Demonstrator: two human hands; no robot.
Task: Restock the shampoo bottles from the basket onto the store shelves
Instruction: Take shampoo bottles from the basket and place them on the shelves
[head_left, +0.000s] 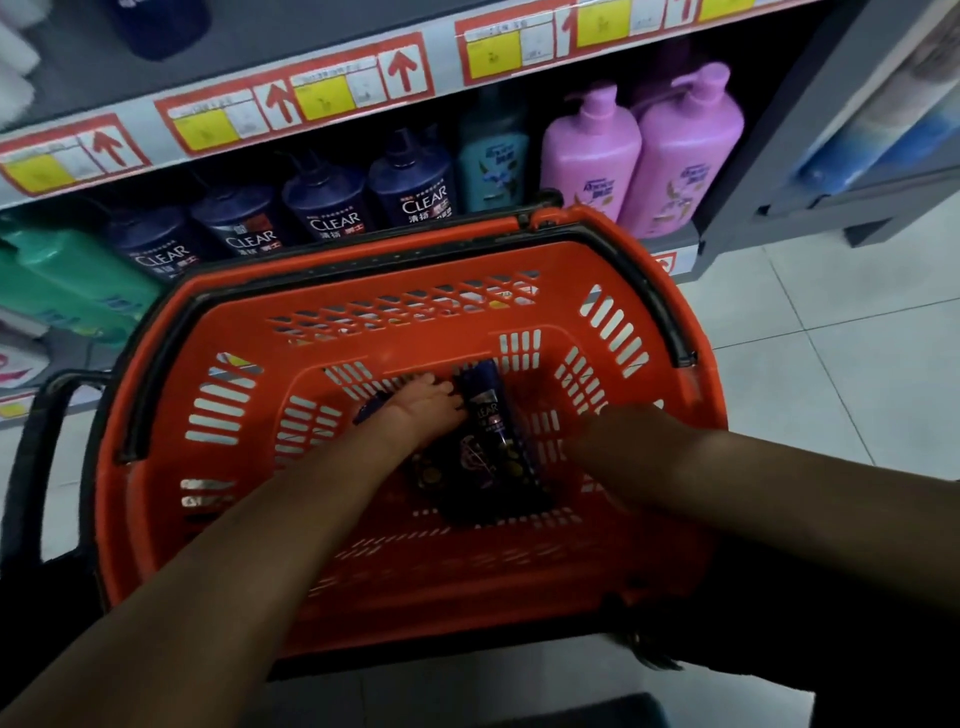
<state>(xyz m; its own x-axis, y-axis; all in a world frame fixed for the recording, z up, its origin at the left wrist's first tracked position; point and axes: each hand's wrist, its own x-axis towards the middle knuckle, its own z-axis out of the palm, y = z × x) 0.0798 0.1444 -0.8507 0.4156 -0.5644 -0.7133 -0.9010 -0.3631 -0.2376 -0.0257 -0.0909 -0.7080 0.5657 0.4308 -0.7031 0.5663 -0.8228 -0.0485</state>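
Both hands are inside the orange basket (156, 509). The left hand (421, 410) lies spread on a dark shampoo bottle (493, 447) on the basket floor; the right hand (623, 447) hovers beside it, grip unclear. Shelf (311, 98) stocked behind.

1. The right hand (618, 441) is sunk in shadow inside the basket (156, 415); whether its fingers are curled cannot be told.
2. The dark bottle (493, 441) is partly covered by the left hand (421, 410), and its label is mostly unreadable.
3. The price tags (322, 96) are blurred; no print can be read.
4. The green bottles (62, 280) are cut off by the left edge.
5. The upper shelf's goods are cropped at the top.
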